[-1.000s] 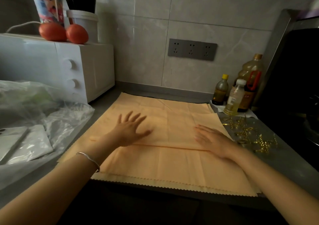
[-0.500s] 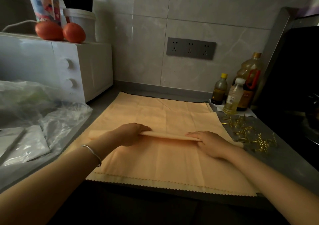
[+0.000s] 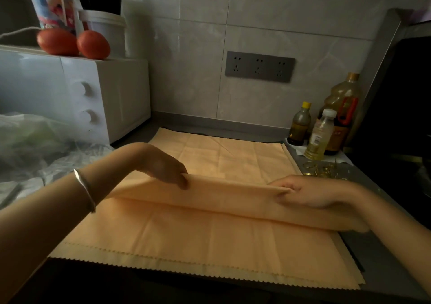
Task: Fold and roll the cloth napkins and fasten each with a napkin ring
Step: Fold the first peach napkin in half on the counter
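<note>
Peach cloth napkins (image 3: 210, 240) with zigzag edges lie stacked flat on the grey counter. The top napkin's folded edge (image 3: 233, 194) is raised off the stack. My left hand (image 3: 163, 166) pinches that fold at its left part, fingers pointing down. My right hand (image 3: 310, 191) pinches the fold at its right end. Gold napkin rings (image 3: 324, 169) lie in a loose pile on the counter, just behind my right hand.
A white microwave (image 3: 77, 98) carrying two tomatoes (image 3: 74, 43) and tubs stands at the back left. Plastic bags (image 3: 42, 149) lie left of the napkins. Oil bottles (image 3: 321, 136) stand at the back right beside a dark appliance (image 3: 396, 122).
My hands went from lying flat on the napkin to pinching up a fold. The fold has risen higher off the stack and my left wrist has lifted.
</note>
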A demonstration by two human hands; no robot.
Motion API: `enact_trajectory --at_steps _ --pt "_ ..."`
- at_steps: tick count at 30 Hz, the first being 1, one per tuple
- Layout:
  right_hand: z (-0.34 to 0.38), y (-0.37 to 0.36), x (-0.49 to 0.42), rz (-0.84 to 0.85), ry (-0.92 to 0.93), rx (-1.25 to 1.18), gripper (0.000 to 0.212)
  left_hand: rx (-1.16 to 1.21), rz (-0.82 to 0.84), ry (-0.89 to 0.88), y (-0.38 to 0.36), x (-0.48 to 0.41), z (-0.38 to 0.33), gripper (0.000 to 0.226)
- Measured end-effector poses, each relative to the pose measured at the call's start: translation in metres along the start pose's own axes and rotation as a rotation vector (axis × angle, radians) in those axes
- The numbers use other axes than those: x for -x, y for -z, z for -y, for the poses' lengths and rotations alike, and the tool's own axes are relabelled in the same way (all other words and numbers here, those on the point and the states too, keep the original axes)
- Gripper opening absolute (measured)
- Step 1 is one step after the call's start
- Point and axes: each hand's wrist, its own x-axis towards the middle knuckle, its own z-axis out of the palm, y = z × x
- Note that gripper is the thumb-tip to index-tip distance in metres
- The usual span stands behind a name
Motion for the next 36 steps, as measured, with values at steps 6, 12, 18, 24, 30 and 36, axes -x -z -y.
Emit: enact_trajectory --at_steps 6,12,18,24,30,36 --pt "-0.033 0.002 -0.034 -0.317 -0.027 -0.060 0.002 -0.049 -0.173 -0.121 0.000 -0.040 0.011 0.046" --pt "-0.058 -0.009 -0.066 -0.443 -0.222 0.045 0.010 -0.005 -0.452 -0.208 -0.007 -0.088 0.020 0.028" --pt "-0.058 -0.015 -0.083 -0.545 -0.347 0.022 0.012 -0.039 -0.511 -0.110 -0.011 -0.111 0.016 0.033" --pt "-0.061 -0.022 -0.093 -0.560 -0.409 -0.024 0.006 -0.140 -0.549 -0.039 -0.015 -0.115 0.011 0.037" --pt "-0.045 -0.030 -0.094 -0.640 -0.390 0.232 0.035 -0.051 -0.684 -0.155 -0.033 -0.118 -0.002 0.058" --pt "0.010 -0.053 -0.123 -0.619 -0.264 0.123 0.043 -0.006 -0.564 -0.245 -0.066 -0.120 -0.030 0.051"
